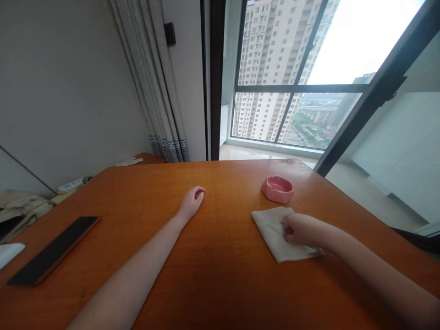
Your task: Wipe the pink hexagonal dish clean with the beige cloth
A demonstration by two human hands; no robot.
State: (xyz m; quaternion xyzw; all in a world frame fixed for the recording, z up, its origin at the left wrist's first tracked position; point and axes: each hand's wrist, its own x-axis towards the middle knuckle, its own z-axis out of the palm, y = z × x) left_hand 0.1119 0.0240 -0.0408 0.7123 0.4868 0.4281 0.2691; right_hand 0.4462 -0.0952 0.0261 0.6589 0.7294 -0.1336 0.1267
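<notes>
My right hand (299,229) presses down on a pale folded cloth (270,229) that lies flat on the brown wooden table (213,284). Its fingers are curled against the fabric and slightly blurred. Just beyond the cloth stands a pink angular dish (277,196), shaped like an ashtray, apart from both hands. Left of centre, my left hand (192,201) rests on the tabletop, loosely closed with the thumb side up. Nothing shows inside its fingers.
A long black flat pad (55,250) lies at the left of the table, beside a white object (10,253) at the edge. Further off are a power strip (74,184) and a heap of fabric (24,208). A grey curtain (151,78) hangs behind, left of large windows.
</notes>
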